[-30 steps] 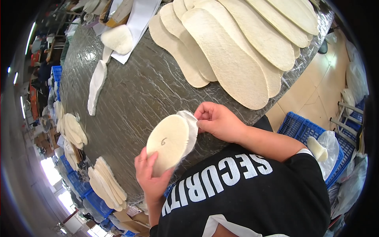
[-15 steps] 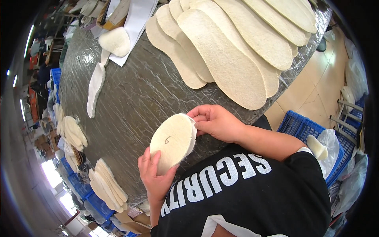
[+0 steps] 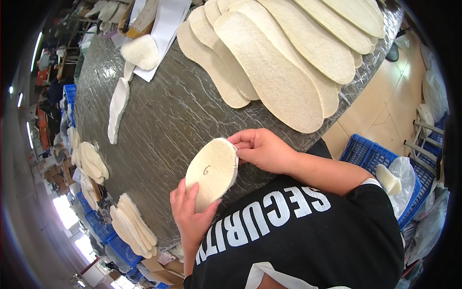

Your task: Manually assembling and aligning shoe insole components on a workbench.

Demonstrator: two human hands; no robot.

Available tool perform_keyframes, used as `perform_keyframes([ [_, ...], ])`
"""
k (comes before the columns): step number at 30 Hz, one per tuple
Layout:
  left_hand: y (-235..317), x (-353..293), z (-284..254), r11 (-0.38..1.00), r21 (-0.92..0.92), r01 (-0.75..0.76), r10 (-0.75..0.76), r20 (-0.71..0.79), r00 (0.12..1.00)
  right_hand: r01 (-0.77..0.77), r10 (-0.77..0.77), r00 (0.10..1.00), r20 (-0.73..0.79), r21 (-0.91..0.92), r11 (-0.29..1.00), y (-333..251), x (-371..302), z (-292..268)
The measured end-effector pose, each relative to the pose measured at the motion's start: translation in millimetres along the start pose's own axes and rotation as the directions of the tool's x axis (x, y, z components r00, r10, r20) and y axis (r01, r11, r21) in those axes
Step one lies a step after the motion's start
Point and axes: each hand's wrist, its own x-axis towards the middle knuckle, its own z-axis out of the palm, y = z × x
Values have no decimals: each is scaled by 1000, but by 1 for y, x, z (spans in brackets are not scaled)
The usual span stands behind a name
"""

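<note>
Between my two hands is a stack of cream insoles (image 3: 211,166) with fleecy edges, held over the near part of the table and foreshortened toward me. A handwritten mark shows on the top one. My left hand (image 3: 191,212) grips the lower end, thumb and fingers on the top face. With its fingers pinched, my right hand (image 3: 262,150) holds the upper right edge. Beyond my right hand, large cream insoles (image 3: 274,72) lie fanned out in overlapping layers. How many pieces I hold cannot be made out.
The dark, plastic-covered table (image 3: 159,125) carries a fleece pad (image 3: 139,52), a narrow white strip (image 3: 118,108) and white paper sheets (image 3: 166,33). More insole piles (image 3: 132,225) rest along the left edge. Blue crates (image 3: 368,156) and clear plastic bags (image 3: 402,180) stand at the right.
The held stack has tilted slightly, and its edge layers look more closely aligned. My left hand has shifted a little to the right; my right hand keeps its pinch.
</note>
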Motion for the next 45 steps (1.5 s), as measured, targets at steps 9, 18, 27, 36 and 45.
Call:
perform_keyframes([
  [9, 7, 3, 0, 998, 44, -33, 33, 2, 999, 19, -15, 999, 34, -116, 993, 4, -2, -4],
  [18, 10, 4, 0, 1000, 20, 10, -10, 22, 1000, 121, -127, 965, 227, 41, 992, 8, -6, -5],
  [27, 13, 7, -3, 998, 63, -9, 6, 38, 999, 162, -114, 945, 308, -135, 978, 5, -13, 4],
  [36, 17, 10, -3, 992, 125, -16, 13, 25, 1000, 197, -166, 967, 195, -150, 969, 14, -8, 7],
  [45, 9, 11, 0, 974, 186, -129, 139, -42, 989, 65, -68, 990, 124, 25, 998, 16, -9, 2],
])
